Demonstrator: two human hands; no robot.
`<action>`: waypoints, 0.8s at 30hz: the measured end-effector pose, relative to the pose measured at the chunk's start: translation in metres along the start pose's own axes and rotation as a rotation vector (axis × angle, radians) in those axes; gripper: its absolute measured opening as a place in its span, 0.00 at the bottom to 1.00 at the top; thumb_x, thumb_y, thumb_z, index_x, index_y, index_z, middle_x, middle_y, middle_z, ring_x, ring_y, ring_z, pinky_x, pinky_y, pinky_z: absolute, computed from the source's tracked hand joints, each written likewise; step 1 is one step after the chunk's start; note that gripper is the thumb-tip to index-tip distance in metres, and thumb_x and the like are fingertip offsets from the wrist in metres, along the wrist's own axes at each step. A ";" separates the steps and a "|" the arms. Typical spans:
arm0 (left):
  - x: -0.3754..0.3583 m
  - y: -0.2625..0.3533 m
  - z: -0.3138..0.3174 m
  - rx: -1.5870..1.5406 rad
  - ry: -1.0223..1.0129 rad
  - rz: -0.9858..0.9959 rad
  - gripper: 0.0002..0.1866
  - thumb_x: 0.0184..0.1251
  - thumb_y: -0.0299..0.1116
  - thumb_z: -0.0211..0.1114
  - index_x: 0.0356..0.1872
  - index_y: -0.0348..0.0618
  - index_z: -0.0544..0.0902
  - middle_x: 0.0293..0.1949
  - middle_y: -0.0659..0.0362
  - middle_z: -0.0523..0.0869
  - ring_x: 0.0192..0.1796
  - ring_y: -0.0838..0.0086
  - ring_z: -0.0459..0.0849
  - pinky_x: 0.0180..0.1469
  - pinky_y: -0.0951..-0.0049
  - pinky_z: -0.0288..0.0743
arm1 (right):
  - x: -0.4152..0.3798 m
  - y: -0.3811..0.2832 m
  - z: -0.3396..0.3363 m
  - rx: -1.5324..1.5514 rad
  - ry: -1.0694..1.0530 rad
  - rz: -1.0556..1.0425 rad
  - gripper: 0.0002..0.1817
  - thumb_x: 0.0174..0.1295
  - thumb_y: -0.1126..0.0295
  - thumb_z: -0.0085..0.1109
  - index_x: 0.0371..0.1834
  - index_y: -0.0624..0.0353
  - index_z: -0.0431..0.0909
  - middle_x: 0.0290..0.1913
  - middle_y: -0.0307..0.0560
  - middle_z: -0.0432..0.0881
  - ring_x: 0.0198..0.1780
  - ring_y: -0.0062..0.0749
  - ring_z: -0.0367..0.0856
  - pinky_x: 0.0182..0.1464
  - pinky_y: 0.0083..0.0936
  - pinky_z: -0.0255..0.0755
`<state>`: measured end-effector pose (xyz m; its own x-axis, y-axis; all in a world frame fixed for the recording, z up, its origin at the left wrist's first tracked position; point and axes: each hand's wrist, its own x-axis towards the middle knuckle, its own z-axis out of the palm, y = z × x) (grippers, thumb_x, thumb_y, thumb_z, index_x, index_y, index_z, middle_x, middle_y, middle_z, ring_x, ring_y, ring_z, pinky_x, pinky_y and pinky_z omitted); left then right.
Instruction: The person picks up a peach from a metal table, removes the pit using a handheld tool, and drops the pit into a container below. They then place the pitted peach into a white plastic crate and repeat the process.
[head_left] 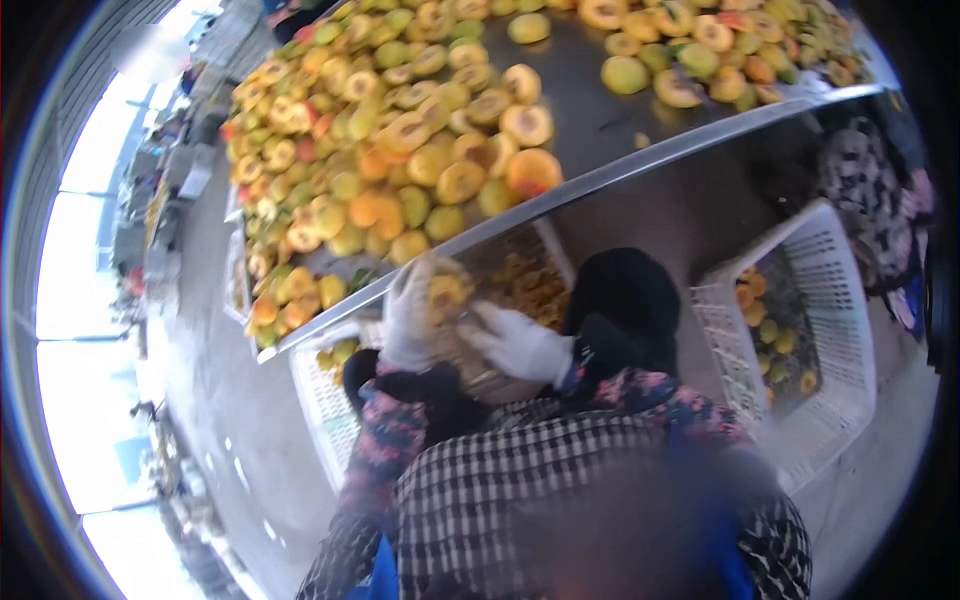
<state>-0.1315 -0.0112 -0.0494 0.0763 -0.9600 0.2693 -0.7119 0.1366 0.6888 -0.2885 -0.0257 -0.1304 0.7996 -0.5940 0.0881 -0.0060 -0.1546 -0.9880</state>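
Observation:
My left hand [408, 312], in a white glove, is closed around a yellow peach half [447, 293] just below the table's metal edge. Close beside it is my right hand [522, 344], also gloved in white, with its fingers curled toward the fruit. Something small and dark shows at the right fingertips, but blur hides what it is. Beneath the hands, between my knees, a container [540, 250] holds many small brownish-yellow pieces. Halved and whole yellow peaches [460, 182] are heaped on the table beyond my hands.
The metal table's raised rim [640, 165] runs diagonally in front of me. On the right stands a white plastic crate [850, 300] with some peaches inside. Another white crate [318, 400] sits at my left. A person in a checked garment [860, 175] is at the far right.

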 end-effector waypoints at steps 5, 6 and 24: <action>-0.004 0.009 0.018 -0.534 0.241 -0.375 0.25 0.81 0.47 0.39 0.45 0.36 0.79 0.37 0.55 0.84 0.40 0.75 0.81 0.45 0.75 0.76 | -0.001 -0.032 -0.016 -0.097 0.095 0.204 0.21 0.71 0.54 0.48 0.51 0.63 0.71 0.42 0.69 0.80 0.46 0.65 0.79 0.48 0.49 0.72; -0.003 0.020 0.023 -0.714 0.349 -0.415 0.20 0.81 0.43 0.43 0.49 0.36 0.77 0.38 0.56 0.84 0.40 0.75 0.81 0.46 0.74 0.76 | 0.000 -0.029 -0.014 -0.035 0.112 0.184 0.20 0.72 0.55 0.47 0.50 0.63 0.70 0.40 0.69 0.80 0.45 0.65 0.79 0.47 0.49 0.71; -0.005 0.010 0.009 -0.809 0.033 -0.638 0.18 0.75 0.43 0.57 0.43 0.35 0.81 0.34 0.53 0.85 0.35 0.72 0.84 0.41 0.73 0.81 | -0.002 -0.006 0.006 0.168 0.055 0.146 0.22 0.73 0.53 0.46 0.48 0.65 0.71 0.42 0.69 0.80 0.46 0.64 0.79 0.47 0.48 0.72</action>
<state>-0.1458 -0.0074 -0.0499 0.3031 -0.9060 -0.2957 0.1497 -0.2611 0.9536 -0.2866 -0.0185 -0.1257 0.7634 -0.6435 -0.0551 -0.0153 0.0673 -0.9976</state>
